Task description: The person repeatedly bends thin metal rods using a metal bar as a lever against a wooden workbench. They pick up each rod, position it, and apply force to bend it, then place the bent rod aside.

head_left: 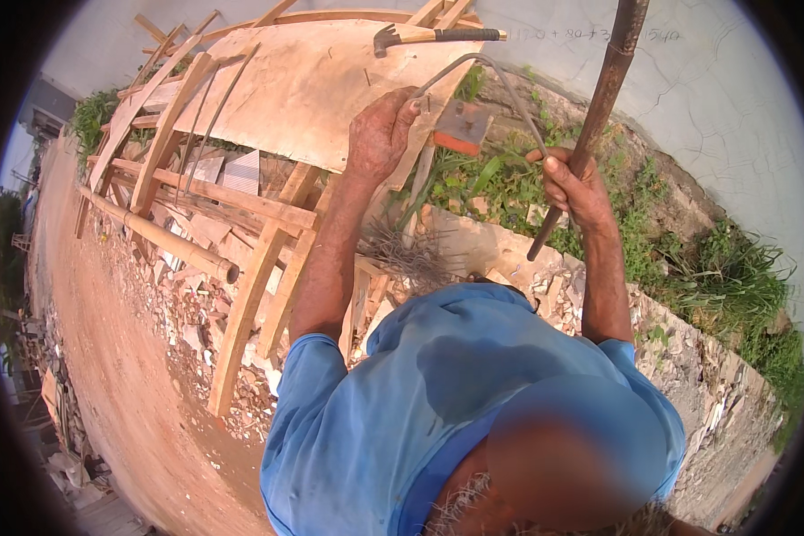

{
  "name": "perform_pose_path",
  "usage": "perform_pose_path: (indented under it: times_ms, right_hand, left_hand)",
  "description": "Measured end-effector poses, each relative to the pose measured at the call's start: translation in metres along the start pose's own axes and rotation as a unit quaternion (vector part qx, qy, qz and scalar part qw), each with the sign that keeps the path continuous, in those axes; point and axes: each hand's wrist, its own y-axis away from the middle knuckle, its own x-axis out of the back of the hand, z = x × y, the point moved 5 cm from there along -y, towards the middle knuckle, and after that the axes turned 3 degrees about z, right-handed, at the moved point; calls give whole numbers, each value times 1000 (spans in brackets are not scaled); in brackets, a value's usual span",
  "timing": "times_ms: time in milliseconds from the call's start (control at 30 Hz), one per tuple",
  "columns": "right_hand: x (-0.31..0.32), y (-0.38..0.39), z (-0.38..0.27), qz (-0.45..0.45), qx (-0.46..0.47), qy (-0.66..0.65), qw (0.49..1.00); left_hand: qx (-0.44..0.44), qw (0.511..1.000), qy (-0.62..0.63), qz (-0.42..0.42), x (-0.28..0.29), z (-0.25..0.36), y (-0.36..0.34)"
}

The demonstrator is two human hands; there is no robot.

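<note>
A thin grey metal rod [500, 71], bent at an angle, spans between my hands above the board's right end. My left hand [384, 134] is closed around its left end, thumb pressed to the fingers. My right hand [577, 189] grips a long rusty metal pipe [598, 103], which slants from the top edge down past my fist. The rod's other end meets my right hand; whether the fingers hold it too, I cannot tell. Beyond my left hand, a hammer [438, 36] with a black and yellow handle lies on the plywood board [304, 80]. Several nails stick up from the board.
Rough timber legs [252, 313] and rails support the board. A bamboo pole [165, 235] juts out at left. An orange-sided block [460, 129] sits by the board's right end. Thin rods [411, 250] lie bundled below. Rubble, weeds and a cracked wall [724, 116] border the right.
</note>
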Motion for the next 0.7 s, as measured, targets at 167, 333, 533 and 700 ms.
perform_pose_path:
  times_ms: [167,333,533,700]
  right_hand:
    - [31,-43,51,86,-80,94,989]
    - [36,-80,92,-8,-171,110,979]
    - [42,-109,102,-73,-247,101,961]
    - [48,-117,106,-106,-277,103,949]
  left_hand:
    - [149,977,-156,-1,-20,-15,45]
    - [167,946,-276,-20,-32,-24,61]
    - [186,923,-330,-69,-45,-26,65]
    - [200,917,-340,-65,-47,-19,65]
